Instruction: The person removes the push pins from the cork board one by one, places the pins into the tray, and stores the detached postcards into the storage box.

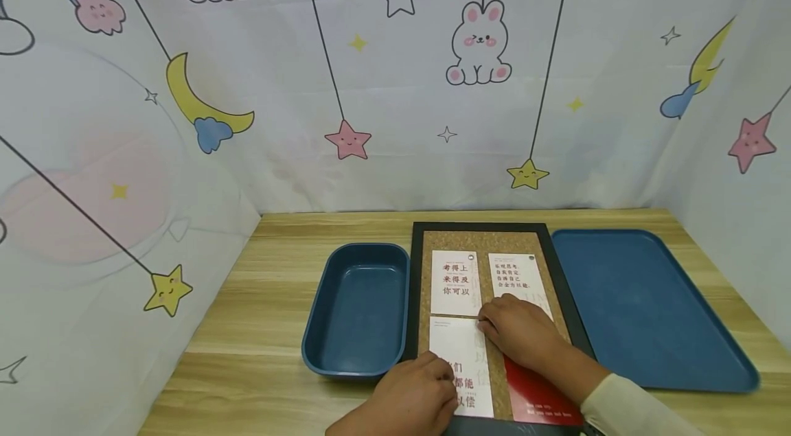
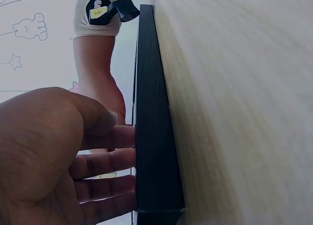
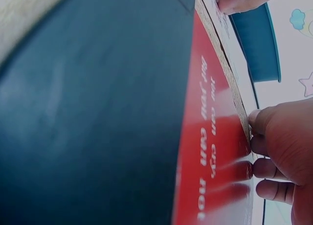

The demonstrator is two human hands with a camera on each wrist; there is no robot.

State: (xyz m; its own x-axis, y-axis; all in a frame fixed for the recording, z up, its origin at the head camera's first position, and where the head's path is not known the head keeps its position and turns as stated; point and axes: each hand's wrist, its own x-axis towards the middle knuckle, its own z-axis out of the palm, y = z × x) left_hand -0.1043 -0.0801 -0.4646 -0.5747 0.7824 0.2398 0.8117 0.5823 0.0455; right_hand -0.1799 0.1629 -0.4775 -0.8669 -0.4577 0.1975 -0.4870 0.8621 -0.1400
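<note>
A cork board (image 1: 445, 239) in a black frame (image 2: 156, 117) lies on the table with several cards on it. My left hand (image 1: 410, 395) touches the lower left white card (image 1: 454, 340), covering part of its red lettering; the left wrist view shows its fingers fairly straight, fingertips against the board. My right hand (image 1: 519, 329) rests its fingertips near that card's upper right corner, as the right wrist view also suggests. Above are an upper left white card (image 1: 454, 302) and an upper right white card (image 1: 516, 271). Beneath my right forearm, a red card (image 3: 210, 132) is partly hidden.
Left of the board stands a deep blue bin (image 1: 355, 312). A flat blue tray (image 1: 649, 312) lies to the right, close to the frame. The wooden table (image 1: 228, 353) meets a patterned white curtain (image 1: 402, 182) at the back and sides.
</note>
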